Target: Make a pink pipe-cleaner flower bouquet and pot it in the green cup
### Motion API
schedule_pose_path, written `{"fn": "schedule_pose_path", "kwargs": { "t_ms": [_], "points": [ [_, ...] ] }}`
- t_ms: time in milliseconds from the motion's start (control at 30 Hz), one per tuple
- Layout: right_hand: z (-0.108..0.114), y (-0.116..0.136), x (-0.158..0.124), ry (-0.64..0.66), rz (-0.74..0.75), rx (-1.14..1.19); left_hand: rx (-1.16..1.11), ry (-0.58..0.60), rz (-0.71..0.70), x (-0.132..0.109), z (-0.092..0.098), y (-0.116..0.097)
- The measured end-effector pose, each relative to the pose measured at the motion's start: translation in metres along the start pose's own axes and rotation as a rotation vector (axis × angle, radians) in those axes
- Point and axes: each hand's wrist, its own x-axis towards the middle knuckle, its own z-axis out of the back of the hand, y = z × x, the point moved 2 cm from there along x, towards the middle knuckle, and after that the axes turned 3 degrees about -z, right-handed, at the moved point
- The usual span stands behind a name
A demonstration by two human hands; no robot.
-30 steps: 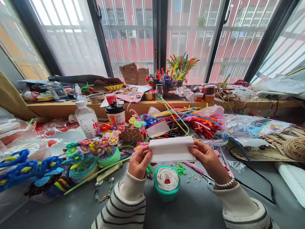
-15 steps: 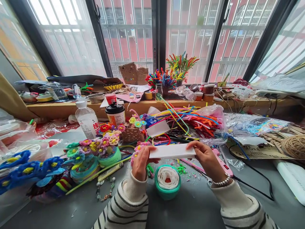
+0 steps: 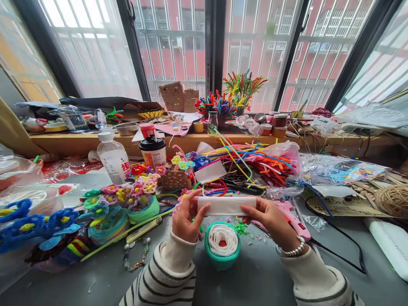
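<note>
Between my two hands is a folded strip of white tissue [image 3: 227,205], stretched out level above the table. My left hand [image 3: 187,217] pinches its left end, thumb in front and fingers behind. At the other end my right hand [image 3: 270,220] grips it the same way, a beaded bracelet on the wrist. Just below the strip stands a small green pot [image 3: 222,262], with coiled white tissue [image 3: 224,239] packed inside and a reddish spot at its centre. Green and pink crumbs [image 3: 244,227] lie behind the pot, under my right hand.
Pipe-cleaner flowers [image 3: 117,197] crowd the left, near a beaded bracelet [image 3: 137,267]. A water bottle [image 3: 112,158] and lidded cup [image 3: 153,152] stand behind. Loose pipe cleaners [image 3: 255,159] pile up at the back. To the right lie a pink glue gun [image 3: 295,221], its cord and a twine ball [image 3: 393,199].
The white strip has tipped so its broad side faces me, and my thumbs have moved onto its front. My hands are slightly closer together.
</note>
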Motion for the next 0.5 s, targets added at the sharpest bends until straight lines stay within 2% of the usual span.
{"fn": "schedule_pose_path", "kwargs": {
  "t_ms": [133, 200, 500],
  "points": [
    [0.002, 0.001, -0.001, -0.034, 0.028, -0.103, -0.139, 0.082, 0.208, 0.001, 0.001, 0.004],
    [0.004, 0.003, -0.001, -0.038, 0.031, -0.115, -0.14, 0.106, 0.233, 0.001, 0.001, 0.002],
    [0.003, 0.007, -0.004, -0.019, 0.056, -0.024, 0.021, 0.16, -0.032, 0.002, 0.006, -0.006]
  ]
}}
